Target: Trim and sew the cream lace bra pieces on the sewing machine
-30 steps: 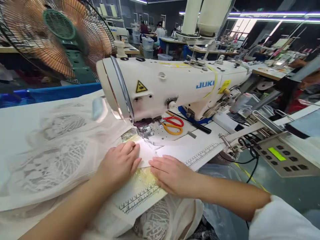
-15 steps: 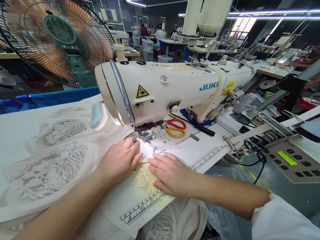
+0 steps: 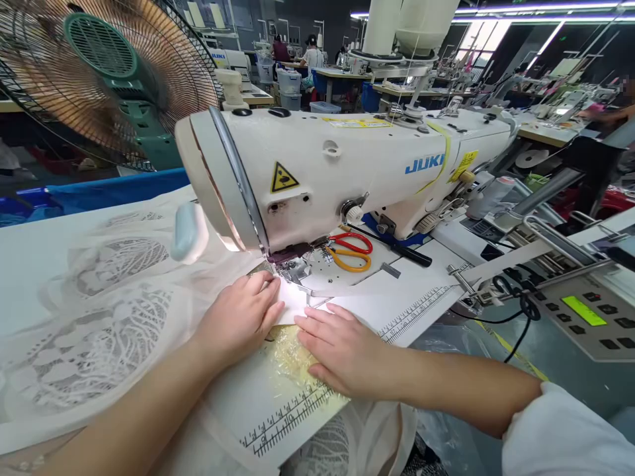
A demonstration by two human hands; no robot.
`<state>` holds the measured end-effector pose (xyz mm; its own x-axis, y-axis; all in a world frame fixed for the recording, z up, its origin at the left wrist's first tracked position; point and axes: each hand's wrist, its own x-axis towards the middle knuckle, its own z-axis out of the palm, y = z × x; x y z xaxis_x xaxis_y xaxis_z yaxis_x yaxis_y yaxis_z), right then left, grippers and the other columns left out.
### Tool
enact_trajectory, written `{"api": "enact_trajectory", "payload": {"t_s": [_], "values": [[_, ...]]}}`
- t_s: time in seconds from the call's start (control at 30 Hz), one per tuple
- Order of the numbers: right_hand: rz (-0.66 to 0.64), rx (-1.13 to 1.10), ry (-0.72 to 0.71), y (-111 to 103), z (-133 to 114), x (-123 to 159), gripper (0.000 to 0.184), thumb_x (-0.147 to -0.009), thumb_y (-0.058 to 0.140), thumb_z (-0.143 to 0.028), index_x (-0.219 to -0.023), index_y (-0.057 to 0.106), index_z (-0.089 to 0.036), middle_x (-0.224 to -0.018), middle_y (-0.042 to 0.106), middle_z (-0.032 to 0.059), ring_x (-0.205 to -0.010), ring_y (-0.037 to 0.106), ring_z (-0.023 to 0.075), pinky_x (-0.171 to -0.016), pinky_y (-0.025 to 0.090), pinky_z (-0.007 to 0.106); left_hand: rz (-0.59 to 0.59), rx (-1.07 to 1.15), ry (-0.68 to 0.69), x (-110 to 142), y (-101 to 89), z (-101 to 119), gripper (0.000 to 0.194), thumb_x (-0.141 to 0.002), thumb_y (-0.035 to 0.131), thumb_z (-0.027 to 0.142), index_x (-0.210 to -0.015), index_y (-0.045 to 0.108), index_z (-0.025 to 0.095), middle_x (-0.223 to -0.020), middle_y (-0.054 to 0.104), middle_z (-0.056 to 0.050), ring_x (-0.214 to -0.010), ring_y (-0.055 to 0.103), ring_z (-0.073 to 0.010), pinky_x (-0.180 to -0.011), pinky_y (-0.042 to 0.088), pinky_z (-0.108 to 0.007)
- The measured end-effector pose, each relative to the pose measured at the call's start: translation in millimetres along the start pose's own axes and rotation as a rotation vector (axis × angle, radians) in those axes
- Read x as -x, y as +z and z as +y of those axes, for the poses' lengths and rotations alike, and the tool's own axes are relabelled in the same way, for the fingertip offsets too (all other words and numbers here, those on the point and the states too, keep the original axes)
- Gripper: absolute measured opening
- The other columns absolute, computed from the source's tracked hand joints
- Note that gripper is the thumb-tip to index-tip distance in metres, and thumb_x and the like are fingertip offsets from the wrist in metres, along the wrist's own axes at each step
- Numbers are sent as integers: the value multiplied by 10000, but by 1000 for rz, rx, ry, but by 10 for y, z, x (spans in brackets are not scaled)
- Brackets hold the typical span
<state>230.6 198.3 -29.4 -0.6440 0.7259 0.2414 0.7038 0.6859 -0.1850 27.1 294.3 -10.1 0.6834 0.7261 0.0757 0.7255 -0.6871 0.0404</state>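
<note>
My left hand (image 3: pixel 241 316) lies on pale fabric just in front of the sewing machine's presser foot (image 3: pixel 294 271), fingers slightly bent and thumb apart. Under the fingertips a white strip of cloth (image 3: pixel 292 301) runs to the foot. To the right, my right hand (image 3: pixel 342 347) rests flat with its fingers stretched out over the strip's near edge and a crinkled, yellowish see-through patch (image 3: pixel 288 360). Sheer off-white fabric with lace panels (image 3: pixel 99 344) spreads on the left. The sewing machine (image 3: pixel 307 165) stands above; its needle is hard to make out.
Scissors with red and orange handles (image 3: pixel 353 259) and a black-handled tool (image 3: pixel 414 256) lie on the machine bed. A fan (image 3: pixel 102 46) stands at the back left. A control panel (image 3: pixel 585 311) is at the right. More fabric (image 3: pixel 342 439) hangs below the table edge, which carries a printed ruler (image 3: pixel 292 413).
The view has shifted slightly, so the fan and machine sit a little differently in frame. Both hands keep nearly the same place and pose on the cloth.
</note>
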Motion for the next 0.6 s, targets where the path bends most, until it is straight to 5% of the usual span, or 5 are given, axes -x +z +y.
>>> {"api": "enact_trajectory", "payload": {"t_s": [0.4,0.6], "values": [[32,29,6,68,-68,-210,394,-882,516,-376,-1164,574,-106,-1348,539,142,-1270,444,267,-1054,335,480,33,-142,91,-86,-38,-142,412,-914,319,344,-1056,649,142,-1146,655,-133,-955,620,-281,-745,503,-407],[61,-19,29,159,-93,-271,433,-867,542,-393,-1180,570,-95,-1319,559,151,-1302,417,263,-1103,274,487,290,-373,287,183,-4,122,360,-827,387,94,-1044,674,112,-1163,677,-117,-865,632,-252,-654,483,-355]]}}
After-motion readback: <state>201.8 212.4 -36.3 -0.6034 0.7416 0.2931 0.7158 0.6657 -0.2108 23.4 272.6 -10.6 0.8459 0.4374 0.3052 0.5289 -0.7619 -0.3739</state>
